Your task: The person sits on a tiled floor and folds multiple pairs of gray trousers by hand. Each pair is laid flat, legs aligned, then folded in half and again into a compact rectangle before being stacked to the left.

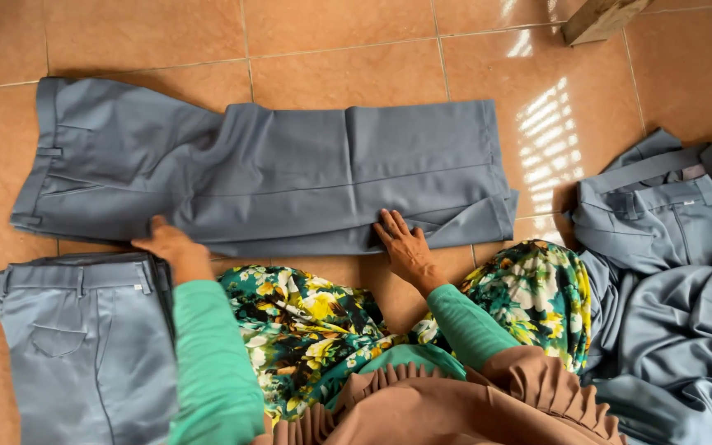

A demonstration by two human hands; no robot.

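One head-worn camera looks steeply down from close above the trousers spread on the tiled floor, the wearer's lap below them in frame.

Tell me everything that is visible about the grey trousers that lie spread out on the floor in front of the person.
The grey trousers lie flat on the orange tiled floor, folded lengthwise so one leg covers the other. The waistband, with belt loops and a pocket slit, points left; the hems point right, where one lower corner is turned up. The cloth looks smooth and woven, with a pressed crease and a few wrinkles. The left hand rests at the near edge below the seat, and the right hand presses flat on the lower leg.
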